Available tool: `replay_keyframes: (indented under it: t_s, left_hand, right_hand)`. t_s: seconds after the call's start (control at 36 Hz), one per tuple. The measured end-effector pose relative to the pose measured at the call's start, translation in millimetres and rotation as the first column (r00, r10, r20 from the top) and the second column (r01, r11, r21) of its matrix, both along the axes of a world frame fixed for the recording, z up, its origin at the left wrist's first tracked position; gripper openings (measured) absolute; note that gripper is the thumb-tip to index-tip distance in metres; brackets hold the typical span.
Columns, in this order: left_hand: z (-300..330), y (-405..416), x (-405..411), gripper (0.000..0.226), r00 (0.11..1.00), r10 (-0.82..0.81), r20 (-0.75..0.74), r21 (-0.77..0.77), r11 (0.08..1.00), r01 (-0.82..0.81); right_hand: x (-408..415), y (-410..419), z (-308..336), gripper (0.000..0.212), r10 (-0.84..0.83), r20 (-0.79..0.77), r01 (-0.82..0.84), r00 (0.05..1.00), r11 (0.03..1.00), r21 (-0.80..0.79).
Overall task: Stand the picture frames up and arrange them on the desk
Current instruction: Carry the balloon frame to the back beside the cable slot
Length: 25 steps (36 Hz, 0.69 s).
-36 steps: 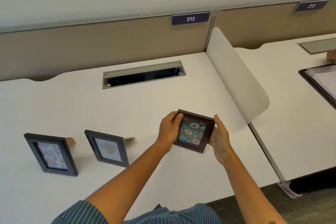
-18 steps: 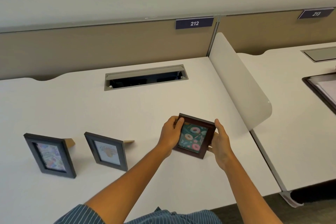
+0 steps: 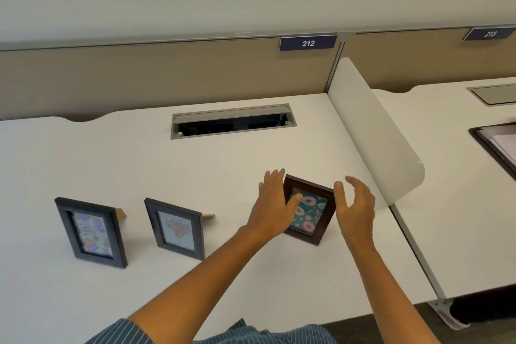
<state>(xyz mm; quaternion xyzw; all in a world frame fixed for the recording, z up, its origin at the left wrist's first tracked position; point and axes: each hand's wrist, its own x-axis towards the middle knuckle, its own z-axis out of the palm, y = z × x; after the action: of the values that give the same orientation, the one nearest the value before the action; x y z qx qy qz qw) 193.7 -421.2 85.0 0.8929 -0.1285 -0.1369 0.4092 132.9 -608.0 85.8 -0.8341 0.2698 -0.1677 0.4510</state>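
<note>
A small dark brown frame [image 3: 310, 211] with a doughnut picture stands tilted on the white desk [image 3: 223, 165], right of centre. My left hand [image 3: 275, 205] is open just left of it, thumb overlapping its left edge. My right hand [image 3: 354, 204] hovers open at its right side, fingers spread, apart from the frame. Two black frames stand upright on their easel backs to the left: one at far left [image 3: 90, 232], one beside it [image 3: 176, 227].
A cable slot [image 3: 233, 120] with its lid raised is set into the desk's back. A white curved divider [image 3: 371, 131] rises along the right edge. The neighbouring desk holds a dark tray of papers [image 3: 497, 142]. A beige partition runs behind.
Both hands held the brown frame above the desk; now it stands on the desk and both hands have let go and opened beside it.
</note>
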Motion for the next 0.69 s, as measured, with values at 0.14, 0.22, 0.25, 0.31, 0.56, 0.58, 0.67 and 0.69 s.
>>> replay_keyframes:
  t_s: [0.14, 0.22, 0.25, 0.31, 0.56, 0.58, 0.67, 0.69]
  left_hand:
    - [27.8, 9.1, 3.8, 0.084, 0.966, -0.084, 0.243, 0.202, 0.979, 0.034]
    - [43.1, 23.2, 9.8, 0.083, 0.940, -0.101, 0.326, 0.220, 0.975, 0.029]
    - [47.8, 29.4, 12.5, 0.082, 0.930, -0.103, 0.352, 0.226, 0.974, 0.023]
    - [56.6, 43.6, 18.3, 0.081, 0.908, -0.104, 0.406, 0.236, 0.972, 0.005]
    - [80.9, 137.8, 34.0, 0.076, 0.856, -0.025, 0.516, 0.219, 0.970, -0.104]
    - [83.4, 150.2, 35.2, 0.076, 0.860, -0.013, 0.511, 0.217, 0.970, -0.114]
    - [90.1, 189.7, 37.5, 0.076, 0.867, 0.014, 0.499, 0.222, 0.964, -0.143]
    - [91.4, 203.1, 37.9, 0.075, 0.866, 0.022, 0.500, 0.225, 0.962, -0.155]
  right_hand:
    - [17.3, 14.7, 13.9, 0.061, 0.083, 0.055, -0.060, 0.995, 0.938, -0.341]
    - [26.4, 32.0, 28.7, 0.062, 0.106, 0.089, -0.065, 0.990, 0.925, -0.375]
    - [29.1, 39.4, 33.7, 0.063, 0.114, 0.099, -0.069, 0.989, 0.924, -0.375]
    - [33.0, 55.3, 42.1, 0.060, 0.137, 0.115, -0.085, 0.984, 0.924, -0.373]
    - [49.4, 147.8, 71.3, 0.056, 0.264, 0.166, -0.192, 0.950, 0.915, -0.355]
    - [51.9, 158.7, 73.5, 0.056, 0.278, 0.167, -0.206, 0.946, 0.912, -0.354]
    - [60.1, 192.4, 79.8, 0.055, 0.324, 0.176, -0.250, 0.930, 0.905, -0.345]
    - [62.8, 203.3, 81.4, 0.055, 0.342, 0.177, -0.267, 0.923, 0.900, -0.345]
